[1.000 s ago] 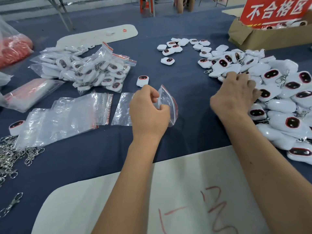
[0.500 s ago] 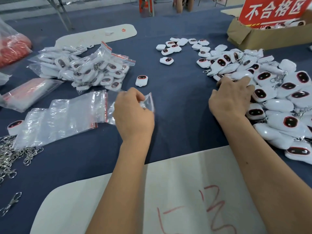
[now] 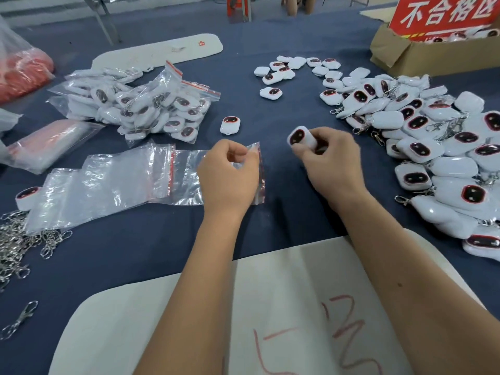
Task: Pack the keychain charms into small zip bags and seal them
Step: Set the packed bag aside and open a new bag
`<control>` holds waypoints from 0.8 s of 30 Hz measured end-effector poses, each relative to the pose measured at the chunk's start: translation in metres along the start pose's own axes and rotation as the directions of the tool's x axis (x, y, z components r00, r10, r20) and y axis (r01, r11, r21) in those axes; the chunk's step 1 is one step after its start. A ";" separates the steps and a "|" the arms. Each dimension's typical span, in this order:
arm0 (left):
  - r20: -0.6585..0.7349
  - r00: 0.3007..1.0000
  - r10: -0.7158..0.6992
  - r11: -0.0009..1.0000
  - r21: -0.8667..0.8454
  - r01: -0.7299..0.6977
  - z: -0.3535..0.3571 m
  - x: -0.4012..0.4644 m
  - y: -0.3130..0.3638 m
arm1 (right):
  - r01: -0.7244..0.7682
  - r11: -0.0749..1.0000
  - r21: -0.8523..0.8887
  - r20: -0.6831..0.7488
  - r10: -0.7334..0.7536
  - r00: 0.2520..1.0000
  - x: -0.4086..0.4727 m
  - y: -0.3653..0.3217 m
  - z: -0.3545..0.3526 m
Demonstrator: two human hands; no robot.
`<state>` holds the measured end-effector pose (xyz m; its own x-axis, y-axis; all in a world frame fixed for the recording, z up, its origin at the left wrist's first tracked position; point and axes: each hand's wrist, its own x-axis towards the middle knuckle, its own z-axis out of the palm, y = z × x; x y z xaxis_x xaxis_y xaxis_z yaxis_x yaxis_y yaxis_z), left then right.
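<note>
One charm [image 3: 301, 138] gripped by right hand [image 3: 328, 161], dark face up-left | left hand [image 3: 230, 174] pinches zip bag [image 3: 251, 169] mouth

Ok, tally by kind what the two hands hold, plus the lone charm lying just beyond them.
White rounded plastic charms with dark red-rimmed faces: 2, the held charm in the right hand and the lone charm lying alone.
Clear plastic zip bag with a red seal strip: 1, in the left hand.
Total: 3
</note>
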<state>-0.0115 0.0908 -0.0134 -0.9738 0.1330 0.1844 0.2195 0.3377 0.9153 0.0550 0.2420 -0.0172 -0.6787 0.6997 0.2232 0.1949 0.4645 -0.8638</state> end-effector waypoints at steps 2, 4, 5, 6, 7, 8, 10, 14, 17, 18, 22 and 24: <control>0.056 0.997 -0.050 0.986 -0.159 0.058 -0.001 0.000 0.002 | -0.134 0.919 0.372 0.218 0.054 0.975 -0.010 -0.009 0.010; 0.110 0.991 -0.076 0.960 -0.262 0.102 -0.002 0.001 0.002 | -0.243 0.785 0.570 0.390 0.002 0.921 -0.017 -0.013 0.015; 0.136 0.987 -0.082 0.950 -0.289 0.119 -0.003 0.002 0.001 | -0.274 0.752 0.600 0.434 -0.018 0.901 -0.019 -0.013 0.015; 0.163 0.983 -0.088 0.941 -0.311 0.136 -0.004 0.002 0.000 | -0.288 0.737 0.611 0.455 -0.029 0.890 -0.020 -0.013 0.014; 0.186 0.978 -0.093 0.932 -0.330 0.151 -0.006 0.003 -0.001 | -0.290 0.732 0.616 0.464 -0.039 0.885 -0.020 -0.013 0.013; 0.203 0.974 -0.100 0.923 -0.347 0.167 -0.008 0.003 -0.001 | -0.289 0.734 0.614 0.470 -0.047 0.881 -0.020 -0.012 0.012; 0.228 0.965 -0.127 0.898 -0.387 0.210 -0.011 0.005 -0.003 | -0.280 0.748 0.602 0.486 -0.065 0.871 -0.020 -0.012 0.011; 0.291 0.937 -0.193 0.857 -0.415 0.306 -0.017 0.008 -0.006 | -0.284 0.751 0.597 0.515 -0.086 0.853 -0.021 -0.013 0.011; 0.332 0.914 -0.231 0.834 -0.417 0.362 -0.019 0.007 -0.005 | -0.290 0.746 0.600 0.520 -0.089 0.849 -0.021 -0.011 0.011; 0.341 0.910 -0.236 0.832 -0.413 0.370 -0.019 0.007 -0.005 | -0.292 0.743 0.602 0.523 -0.091 0.847 -0.021 -0.011 0.010; 0.376 0.897 -0.231 0.834 -0.399 0.382 -0.019 0.005 -0.004 | -0.263 0.746 0.611 0.504 -0.111 0.857 -0.020 -0.009 0.011; 0.397 0.893 -0.214 0.823 -0.420 0.383 -0.020 0.005 -0.004 | -0.222 0.755 0.617 0.480 -0.137 0.867 -0.020 -0.007 0.012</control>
<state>-0.0188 0.0719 -0.0090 -0.8927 0.4162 -0.1728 -0.2175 -0.0622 0.9741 0.0584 0.2178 -0.0210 -0.9545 0.2825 0.0953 -0.1390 -0.1388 -0.9805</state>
